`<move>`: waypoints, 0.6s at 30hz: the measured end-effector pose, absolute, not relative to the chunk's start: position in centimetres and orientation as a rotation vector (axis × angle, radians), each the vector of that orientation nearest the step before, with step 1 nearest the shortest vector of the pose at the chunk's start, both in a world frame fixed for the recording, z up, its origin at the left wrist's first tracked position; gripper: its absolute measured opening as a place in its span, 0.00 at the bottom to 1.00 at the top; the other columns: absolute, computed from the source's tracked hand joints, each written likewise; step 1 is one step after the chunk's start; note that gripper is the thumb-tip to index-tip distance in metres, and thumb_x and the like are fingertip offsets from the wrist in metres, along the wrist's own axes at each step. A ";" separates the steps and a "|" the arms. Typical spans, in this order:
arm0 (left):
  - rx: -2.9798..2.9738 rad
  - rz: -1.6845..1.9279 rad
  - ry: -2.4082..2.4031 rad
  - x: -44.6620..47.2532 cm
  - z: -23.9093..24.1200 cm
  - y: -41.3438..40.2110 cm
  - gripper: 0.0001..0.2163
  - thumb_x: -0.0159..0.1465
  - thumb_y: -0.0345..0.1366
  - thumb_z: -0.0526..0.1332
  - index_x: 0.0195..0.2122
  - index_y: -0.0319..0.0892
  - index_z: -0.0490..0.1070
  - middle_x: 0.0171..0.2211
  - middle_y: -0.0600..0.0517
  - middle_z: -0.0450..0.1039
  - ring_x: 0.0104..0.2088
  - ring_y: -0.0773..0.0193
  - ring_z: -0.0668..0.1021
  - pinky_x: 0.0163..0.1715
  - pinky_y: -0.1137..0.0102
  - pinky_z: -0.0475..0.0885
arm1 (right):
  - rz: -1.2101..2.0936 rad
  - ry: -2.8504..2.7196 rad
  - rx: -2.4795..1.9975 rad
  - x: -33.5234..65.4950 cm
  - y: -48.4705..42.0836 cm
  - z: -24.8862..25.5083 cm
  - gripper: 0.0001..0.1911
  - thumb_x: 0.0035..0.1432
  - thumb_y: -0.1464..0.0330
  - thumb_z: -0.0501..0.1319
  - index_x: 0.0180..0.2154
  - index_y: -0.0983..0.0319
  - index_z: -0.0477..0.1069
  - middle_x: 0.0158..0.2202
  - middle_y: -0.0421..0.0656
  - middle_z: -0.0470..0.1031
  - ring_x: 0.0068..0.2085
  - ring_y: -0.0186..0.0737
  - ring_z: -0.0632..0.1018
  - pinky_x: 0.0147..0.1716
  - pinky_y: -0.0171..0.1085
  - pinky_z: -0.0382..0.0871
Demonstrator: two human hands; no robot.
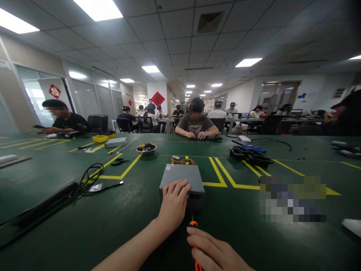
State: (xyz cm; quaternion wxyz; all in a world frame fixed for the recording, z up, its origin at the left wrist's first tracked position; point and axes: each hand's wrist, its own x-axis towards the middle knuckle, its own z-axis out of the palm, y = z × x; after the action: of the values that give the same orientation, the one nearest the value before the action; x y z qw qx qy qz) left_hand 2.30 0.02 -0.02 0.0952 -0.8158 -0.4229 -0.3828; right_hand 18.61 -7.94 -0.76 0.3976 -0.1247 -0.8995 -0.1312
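Item, lower centre: left hand (173,203) pressed flat on grey metal box (182,180); right hand (216,253) gripping orange screwdriver (193,226) (keep shaft square, box steadied).

A red diamond sign (54,91) on the glass wall bears the character 福; nothing else is legible.
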 end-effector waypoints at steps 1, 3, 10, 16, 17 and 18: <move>-2.423 -1.128 -1.261 2.4 0.0 -0.1 0.16 0.62 0.24 0.55 0.50 0.45 0.68 0.53 0.50 0.71 0.52 0.56 0.69 0.48 0.57 0.62 | -0.354 -2.301 -0.336 18.7 -8.2 -0.1 0.16 0.71 0.69 0.41 0.45 0.67 0.64 0.39 0.53 0.78 0.52 0.46 0.73 0.47 0.35 0.70; -2.418 -1.127 -1.290 2.5 0.1 -0.2 0.16 0.62 0.24 0.55 0.50 0.45 0.68 0.53 0.50 0.71 0.52 0.56 0.69 0.48 0.57 0.62 | -0.410 -2.319 -0.345 18.8 -8.6 0.9 0.15 0.70 0.70 0.42 0.46 0.66 0.66 0.38 0.51 0.79 0.50 0.46 0.75 0.44 0.33 0.72; -2.406 -1.164 -1.269 2.4 -0.2 -0.3 0.15 0.63 0.26 0.54 0.50 0.46 0.68 0.52 0.50 0.71 0.52 0.56 0.70 0.48 0.58 0.62 | -0.395 -2.311 -0.318 19.0 -8.8 1.5 0.13 0.69 0.75 0.46 0.37 0.66 0.68 0.37 0.49 0.80 0.45 0.41 0.78 0.46 0.32 0.71; -2.399 -1.169 -1.246 2.2 -0.3 -0.2 0.15 0.63 0.27 0.55 0.50 0.46 0.68 0.52 0.51 0.71 0.51 0.57 0.70 0.47 0.59 0.62 | -0.299 -2.326 -0.404 18.4 -8.7 0.9 0.13 0.69 0.68 0.49 0.40 0.68 0.69 0.36 0.49 0.80 0.43 0.39 0.80 0.43 0.28 0.71; -2.399 -1.171 -1.245 2.1 -0.2 -0.2 0.15 0.63 0.27 0.55 0.50 0.46 0.68 0.52 0.51 0.71 0.51 0.57 0.70 0.47 0.60 0.62 | -0.250 -2.312 -0.437 18.4 -8.7 0.8 0.13 0.68 0.67 0.50 0.42 0.69 0.68 0.37 0.50 0.80 0.42 0.39 0.80 0.42 0.27 0.71; -2.399 -1.173 -1.243 2.1 -0.2 -0.2 0.15 0.63 0.27 0.55 0.49 0.46 0.68 0.52 0.51 0.71 0.51 0.58 0.70 0.47 0.60 0.62 | -0.195 -2.301 -0.466 18.4 -8.8 0.7 0.13 0.68 0.67 0.51 0.44 0.70 0.68 0.38 0.53 0.80 0.42 0.39 0.80 0.43 0.27 0.71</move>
State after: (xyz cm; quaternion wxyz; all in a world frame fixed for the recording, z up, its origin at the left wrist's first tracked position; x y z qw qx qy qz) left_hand 2.11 -0.21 -0.21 0.0978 -0.8105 -0.4201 -0.3963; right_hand 18.40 -8.77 0.70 0.3829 -0.1827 -0.9023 -0.0764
